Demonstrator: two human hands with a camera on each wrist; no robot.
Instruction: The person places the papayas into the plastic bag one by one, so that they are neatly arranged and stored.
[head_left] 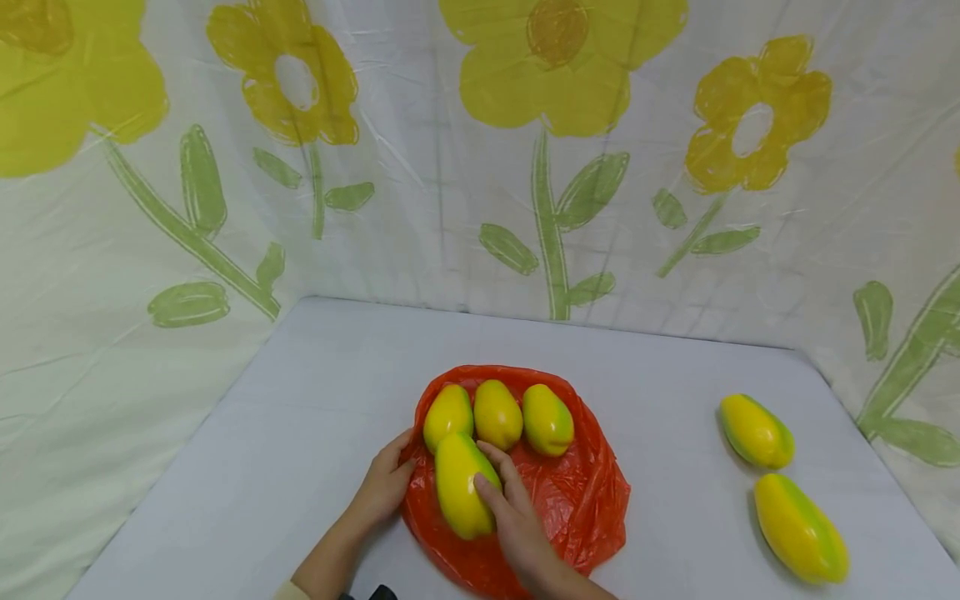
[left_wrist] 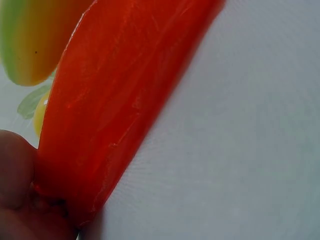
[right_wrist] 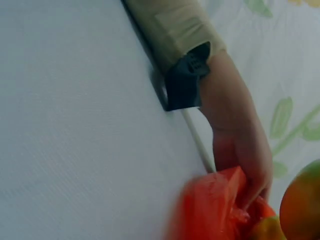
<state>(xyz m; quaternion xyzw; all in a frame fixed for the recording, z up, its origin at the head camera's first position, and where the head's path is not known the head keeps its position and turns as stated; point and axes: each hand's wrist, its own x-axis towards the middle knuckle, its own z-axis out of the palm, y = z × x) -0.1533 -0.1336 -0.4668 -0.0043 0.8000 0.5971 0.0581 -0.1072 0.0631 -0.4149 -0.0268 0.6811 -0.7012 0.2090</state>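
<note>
A red plastic bag (head_left: 558,492) lies spread wide on the table. My left hand (head_left: 385,483) grips its left rim; in the left wrist view, the thumb and a finger of that hand (left_wrist: 15,185) pinch the red film (left_wrist: 110,105). My right hand (head_left: 517,525) holds a smooth yellow-green papaya (head_left: 459,483) over the bag, thumb on top and fingers along its far right side. Behind it, three similar papayas (head_left: 497,415) sit in a row within the bag. The right wrist view catches part of a papaya (right_wrist: 302,205) at its edge.
Two more papayas, one farther back (head_left: 756,431) and one nearer (head_left: 801,529), lie on the right of the pale table (head_left: 300,433). A white curtain (head_left: 420,208) with printed yellow flowers hangs behind and at the sides.
</note>
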